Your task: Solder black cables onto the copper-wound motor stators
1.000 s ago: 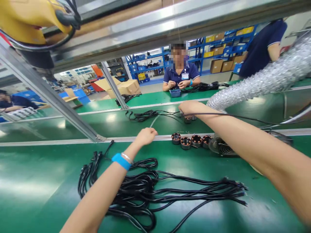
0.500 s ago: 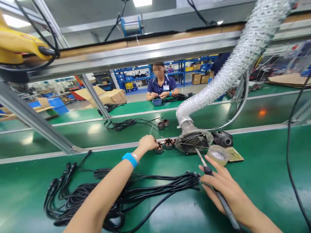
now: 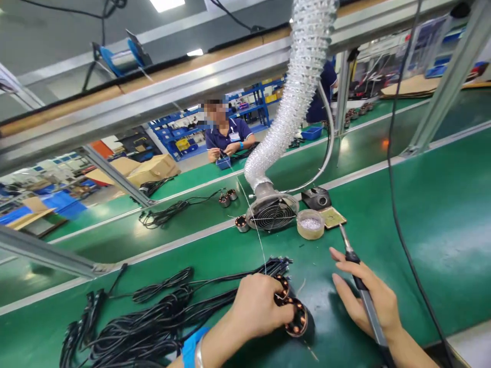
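My left hand [image 3: 261, 301] is closed around two copper-wound motor stators [image 3: 296, 321], low over the green bench. A thin solder wire [image 3: 253, 214] runs up from behind this hand, past the fan; whether the fingers pinch it is hidden. In my right hand [image 3: 368, 296] is a soldering iron [image 3: 362, 289], held like a pen, its tip pointing up and away near a sponge tray [image 3: 333, 217]. Left of that tray stands a round tub of pale bits [image 3: 310, 225]. One more stator [image 3: 241, 223] sits beside the fume fan [image 3: 272, 214].
Black cables [image 3: 153, 312] lie bundled at the left on the bench. A silver duct [image 3: 284, 107] drops to the fan, and a black cord [image 3: 395, 204] hangs at the right. A black holder [image 3: 316, 198] stands behind the tray. Across the bench sits a co-worker [image 3: 228, 135].
My left hand has brought two stators from beside the fan toward me. The soldering iron has moved right, away from the fan. The view has turned right and tilted.
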### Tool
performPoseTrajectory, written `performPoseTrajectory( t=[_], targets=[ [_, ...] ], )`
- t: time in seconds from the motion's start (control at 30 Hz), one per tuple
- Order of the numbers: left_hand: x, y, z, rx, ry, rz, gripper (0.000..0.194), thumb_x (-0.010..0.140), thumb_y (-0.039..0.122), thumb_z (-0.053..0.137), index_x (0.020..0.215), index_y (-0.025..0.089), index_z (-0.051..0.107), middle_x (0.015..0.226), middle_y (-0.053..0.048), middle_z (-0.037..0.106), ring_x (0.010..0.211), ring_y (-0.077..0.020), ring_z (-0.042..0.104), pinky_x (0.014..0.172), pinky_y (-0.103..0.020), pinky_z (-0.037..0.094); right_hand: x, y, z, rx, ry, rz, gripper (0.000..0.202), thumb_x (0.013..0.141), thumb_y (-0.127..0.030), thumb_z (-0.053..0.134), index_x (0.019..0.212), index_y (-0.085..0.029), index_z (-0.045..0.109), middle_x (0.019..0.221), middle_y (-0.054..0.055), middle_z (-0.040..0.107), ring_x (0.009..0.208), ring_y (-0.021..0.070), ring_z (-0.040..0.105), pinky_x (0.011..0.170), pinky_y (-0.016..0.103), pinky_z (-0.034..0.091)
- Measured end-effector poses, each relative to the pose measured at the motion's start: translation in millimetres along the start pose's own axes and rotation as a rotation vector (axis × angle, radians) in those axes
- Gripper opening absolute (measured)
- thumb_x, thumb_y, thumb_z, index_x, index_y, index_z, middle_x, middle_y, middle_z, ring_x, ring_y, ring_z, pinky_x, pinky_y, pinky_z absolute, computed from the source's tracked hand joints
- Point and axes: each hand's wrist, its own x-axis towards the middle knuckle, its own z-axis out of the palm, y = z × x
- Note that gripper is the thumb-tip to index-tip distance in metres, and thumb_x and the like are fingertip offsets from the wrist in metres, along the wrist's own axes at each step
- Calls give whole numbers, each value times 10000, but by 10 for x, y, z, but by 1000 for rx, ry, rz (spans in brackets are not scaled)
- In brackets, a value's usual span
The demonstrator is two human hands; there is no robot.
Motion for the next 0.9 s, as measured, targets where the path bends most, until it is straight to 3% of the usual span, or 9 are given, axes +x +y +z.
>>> performPoseTrajectory(
  t=[0.13,0.27,0.37,0.43,0.53,0.63,0.77,0.83,0.9],
  targets=[
    [134,211,177,-113,75,-35,339,840,514,561,772,243,752,810,-74,758,748,-237,684,651,-312,427,-6,-57,-70,-10,8,73,213,899,-183,618,1105,-224,580,1140,89,718,947,238,721,887,385,583],
    [102,113,133,-258,136,-35,315,836,459,594,1005,238,744,766,-34,725,698,-198,634,677,-297,428,-75,-143,-113,-89,68,171,245,887,-319,663,1102,-222,595,982,72,713,796,224,710,802,385,599],
    [4,-67,171,-339,-48,12,189,807,274,575,858,214,746,557,24,594,532,-140,516,555,-261,353,-137,-214,-42,-120,-22,230,516,817,-527,721,1172,-193,550,962,83,680,771,239,703,722,382,611],
    [-22,-159,253,-415,-168,72,251,836,242,523,904,211,762,573,26,609,513,-129,498,522,-251,332,-162,-240,38,-159,-109,226,617,800,-601,707,1204,-174,521,976,100,667,807,258,703,715,391,617],
    [8,-210,387,-493,-160,129,373,910,275,457,1158,234,732,836,-7,753,660,-157,623,631,-256,438,-177,-205,96,-186,-150,213,518,857,-515,672,1209,-175,502,1050,126,646,864,262,699,736,396,622],
    [53,-205,468,-504,-111,152,423,933,283,438,1286,253,669,1181,-29,738,966,-211,691,871,-301,489,-159,-92,-10,-91,-182,177,482,837,-368,710,1224,-200,477,1166,141,627,960,260,697,826,405,612],
    [82,-205,504,-547,-72,113,421,952,317,418,1288,243,662,1281,-41,693,1142,-238,648,1006,-337,453,-26,-25,-261,254,-519,123,497,774,-246,713,1215,-237,485,1208,107,645,1049,241,689,898,360,591],
    [85,-201,501,-660,-103,132,407,968,350,404,1209,217,704,1211,-41,725,1095,-222,660,976,-318,467,54,-59,-335,346,-713,77,490,745,-226,702,1199,-278,527,1236,80,651,1083,251,678,909,368,589],
    [69,-189,482,-772,-164,172,407,973,360,406,1130,183,737,1116,-34,753,1010,-196,670,922,-282,480,99,-91,-375,300,-787,5,551,706,-257,746,1212,-333,543,1270,57,648,1123,284,658,914,397,596]
  ],
)
